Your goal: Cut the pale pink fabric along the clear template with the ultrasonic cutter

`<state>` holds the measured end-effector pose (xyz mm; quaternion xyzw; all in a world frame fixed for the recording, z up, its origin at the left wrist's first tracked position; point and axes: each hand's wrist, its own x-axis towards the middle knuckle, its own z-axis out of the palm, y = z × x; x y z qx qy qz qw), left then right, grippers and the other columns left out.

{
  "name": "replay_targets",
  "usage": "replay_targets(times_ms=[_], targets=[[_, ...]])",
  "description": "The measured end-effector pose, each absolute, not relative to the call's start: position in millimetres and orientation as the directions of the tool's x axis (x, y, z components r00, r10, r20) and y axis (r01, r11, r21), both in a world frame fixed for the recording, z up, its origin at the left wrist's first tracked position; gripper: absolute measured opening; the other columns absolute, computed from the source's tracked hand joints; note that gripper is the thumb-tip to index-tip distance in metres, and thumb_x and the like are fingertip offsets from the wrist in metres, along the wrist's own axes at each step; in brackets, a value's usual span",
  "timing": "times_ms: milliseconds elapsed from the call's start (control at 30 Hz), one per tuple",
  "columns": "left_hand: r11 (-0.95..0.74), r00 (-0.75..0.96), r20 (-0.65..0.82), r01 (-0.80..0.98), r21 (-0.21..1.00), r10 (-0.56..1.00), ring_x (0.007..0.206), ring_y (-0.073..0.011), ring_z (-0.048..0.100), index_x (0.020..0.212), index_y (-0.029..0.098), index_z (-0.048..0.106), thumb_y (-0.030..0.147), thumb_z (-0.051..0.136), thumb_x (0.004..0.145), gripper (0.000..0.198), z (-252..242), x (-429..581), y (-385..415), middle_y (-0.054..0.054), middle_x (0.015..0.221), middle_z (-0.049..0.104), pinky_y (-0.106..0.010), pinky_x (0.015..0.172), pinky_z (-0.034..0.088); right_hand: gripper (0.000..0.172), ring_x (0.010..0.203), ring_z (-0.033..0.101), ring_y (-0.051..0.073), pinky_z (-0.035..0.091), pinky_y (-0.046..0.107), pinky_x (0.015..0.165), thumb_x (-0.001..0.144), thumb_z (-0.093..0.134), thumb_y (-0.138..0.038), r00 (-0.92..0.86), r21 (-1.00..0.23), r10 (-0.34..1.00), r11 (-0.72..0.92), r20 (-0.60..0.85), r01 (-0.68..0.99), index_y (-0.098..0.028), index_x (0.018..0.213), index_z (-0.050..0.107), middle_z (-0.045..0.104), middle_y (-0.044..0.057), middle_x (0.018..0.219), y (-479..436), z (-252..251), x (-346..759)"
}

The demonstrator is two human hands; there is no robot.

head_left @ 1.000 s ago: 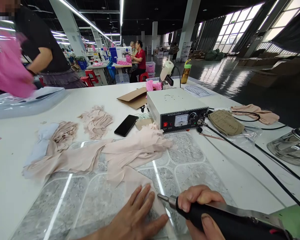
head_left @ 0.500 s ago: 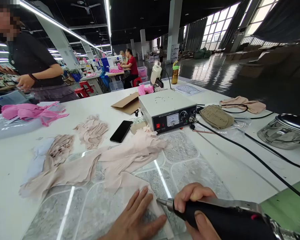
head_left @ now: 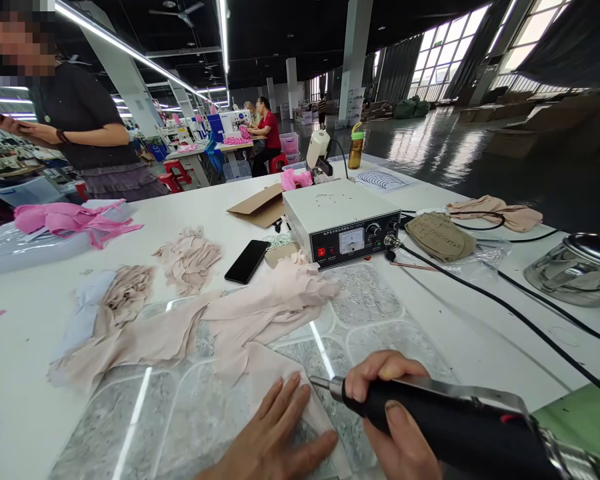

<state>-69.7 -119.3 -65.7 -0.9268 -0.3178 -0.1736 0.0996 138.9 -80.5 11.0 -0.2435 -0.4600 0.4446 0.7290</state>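
Observation:
My left hand (head_left: 275, 433) lies flat, fingers spread, pressing a thin beige fabric strip (head_left: 267, 363) onto a glossy marble-patterned sheet (head_left: 190, 420). In my right hand (head_left: 395, 413) is a black handheld ultrasonic cutter (head_left: 445, 420), fingers wrapped round its body. Its pointed metal tip is at the fabric's right edge, just beyond my left fingertips; whether it touches is hard to tell. More beige fabric (head_left: 275, 293) lies heaped beyond my hands and stretches to the left. A control box (head_left: 343, 207) with a dial stands behind, a black cable plugged into its front.
A phone (head_left: 247, 261), fabric scraps (head_left: 189, 260) and pink bras (head_left: 70, 223) lie on the white table. To the right are brown paper patterns (head_left: 441, 237), a metal pot (head_left: 577, 270) and trailing cables (head_left: 510, 343). A bottle (head_left: 356, 150) stands behind. One person (head_left: 85, 127) stands at left; another sits sewing.
The view has shifted slightly, so the table things sit a little further right. The cutter's tip stays near my left fingertips. The standing person has raised their hands, now holding a phone-like object.

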Motion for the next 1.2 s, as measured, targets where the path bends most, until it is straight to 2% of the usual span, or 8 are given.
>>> replay_targets(times_ms=[167, 300, 500, 767, 1067, 1200], targets=[[-0.786, 0.746, 0.365, 0.615, -0.059, 0.557, 0.144, -0.0437, 0.030, 0.148, 0.031, 0.039, 0.042, 0.072, 0.089, 0.068, -64.1, -70.0, -120.1, -0.018, 0.160, 0.024, -0.055, 0.105, 0.045, 0.008, 0.062, 0.058, 0.011, 0.051, 0.030, 0.059, 0.093, 0.055, -0.033, 0.156, -0.763, 0.878, 0.471, 0.452, -0.443, -0.026, 0.096, 0.053, 0.053, -0.002, 0.084, -67.8, 7.1, 126.6], [-0.786, 0.744, 0.358, 0.617, -0.042, 0.565, 0.144, -0.0439, 0.028, 0.149, 0.031, 0.038, 0.036, 0.074, 0.086, 0.073, -64.5, -68.1, -120.5, -0.020, 0.154, 0.032, -0.058, 0.105, 0.043, 0.010, 0.062, 0.058, 0.011, 0.051, 0.031, 0.060, 0.093, 0.056, -0.033, 0.153, -0.772, 0.885, 0.460, 0.440, -0.438, -0.024, 0.095, 0.053, 0.053, -0.001, 0.085, -66.5, 1.7, 124.9], [-0.778, 0.716, 0.431, 0.626, -0.047, 0.550, 0.140, -0.0389, 0.038, 0.144, 0.030, 0.044, 0.038, 0.067, 0.091, 0.058, -64.2, -64.1, -119.3, -0.016, 0.143, 0.046, -0.054, 0.107, 0.043, 0.009, 0.061, 0.057, 0.011, 0.051, 0.032, 0.060, 0.092, 0.056, -0.033, 0.183, -0.773, 0.883, 0.467, 0.432, -0.430, -0.024, 0.095, 0.054, 0.054, -0.001, 0.085, -66.9, -2.2, 125.4], [-0.781, 0.756, 0.343, 0.617, -0.092, 0.557, 0.136, -0.0372, 0.042, 0.143, 0.034, 0.046, 0.050, 0.067, 0.090, 0.060, -56.1, -68.1, -116.9, -0.013, 0.142, 0.049, -0.051, 0.108, 0.040, 0.011, 0.062, 0.056, 0.013, 0.051, 0.033, 0.060, 0.089, 0.058, -0.033, 0.202, -0.780, 0.894, 0.447, 0.399, -0.437, -0.024, 0.093, 0.054, 0.055, 0.000, 0.083, -64.4, -5.5, 124.6], [-0.781, 0.745, 0.376, 0.619, -0.081, 0.551, 0.132, -0.0355, 0.045, 0.141, 0.036, 0.047, 0.040, 0.065, 0.093, 0.052, -47.8, -63.5, -114.5, -0.012, 0.134, 0.055, -0.051, 0.106, 0.040, 0.009, 0.060, 0.057, 0.012, 0.052, 0.030, 0.057, 0.088, 0.059, -0.032, 0.233, -0.741, 0.896, 0.443, 0.377, -0.505, -0.023, 0.091, 0.056, 0.054, -0.001, 0.081, -68.4, 3.4, 127.0], [-0.792, 0.769, 0.304, 0.607, -0.072, 0.562, 0.131, -0.0348, 0.047, 0.140, 0.034, 0.049, 0.041, 0.065, 0.092, 0.051, -35.3, -63.4, -114.9, -0.013, 0.135, 0.054, -0.048, 0.106, 0.041, 0.009, 0.058, 0.058, 0.012, 0.054, 0.030, 0.056, 0.087, 0.058, -0.031, 0.226, -0.748, 0.900, 0.436, 0.374, -0.500, -0.023, 0.089, 0.057, 0.054, -0.002, 0.078, -71.8, 8.1, 131.7]])
